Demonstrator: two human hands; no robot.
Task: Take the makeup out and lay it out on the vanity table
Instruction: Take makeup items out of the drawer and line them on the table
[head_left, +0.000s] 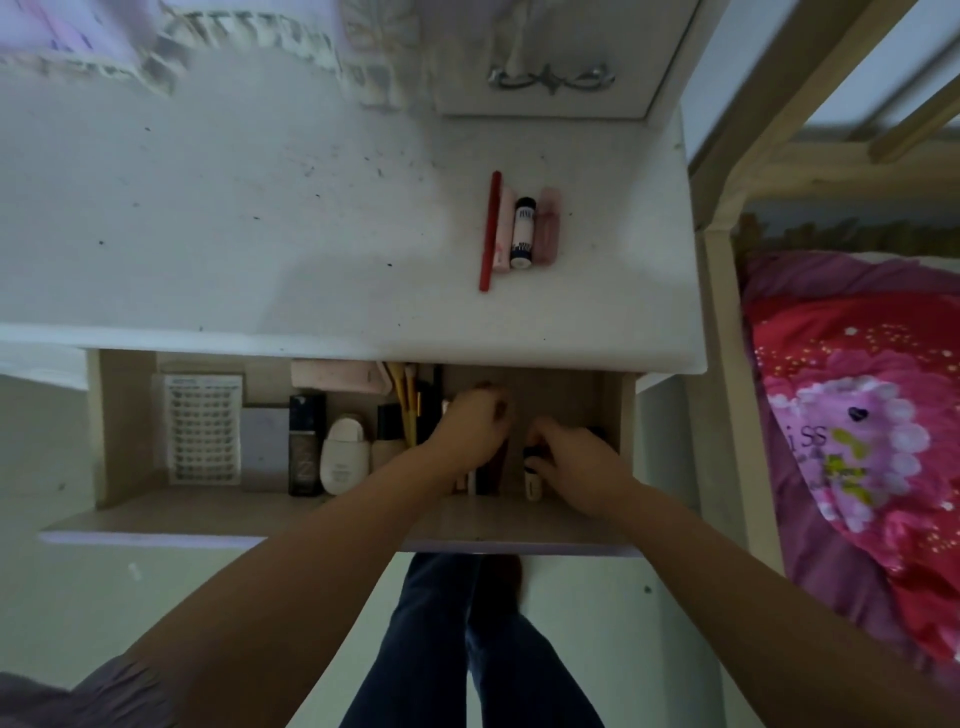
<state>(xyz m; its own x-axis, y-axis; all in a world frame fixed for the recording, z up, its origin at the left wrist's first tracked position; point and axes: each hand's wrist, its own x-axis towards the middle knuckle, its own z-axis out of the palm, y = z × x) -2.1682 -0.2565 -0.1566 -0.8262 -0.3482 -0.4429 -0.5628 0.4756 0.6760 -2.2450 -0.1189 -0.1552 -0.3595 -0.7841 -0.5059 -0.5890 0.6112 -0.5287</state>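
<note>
Both hands are reaching into the open drawer (130, 415), left hand (470, 428) curling over upright tubes (grip unclear) and right hand (576, 457) pinching a dark-capped tube (532, 475), risking toppling neighbours

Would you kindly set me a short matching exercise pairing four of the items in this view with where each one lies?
Things:
1. red pencil
2. false lash tray
3. white rounded bottle
4. right hand

Places:
A. far left of the open drawer
B. on the vanity top, left edge of the row laid out there
C. right end of the drawer
D. in the drawer, right beside a dark tall bottle

Pairs: 1-B, 2-A, 3-D, 4-C
</note>
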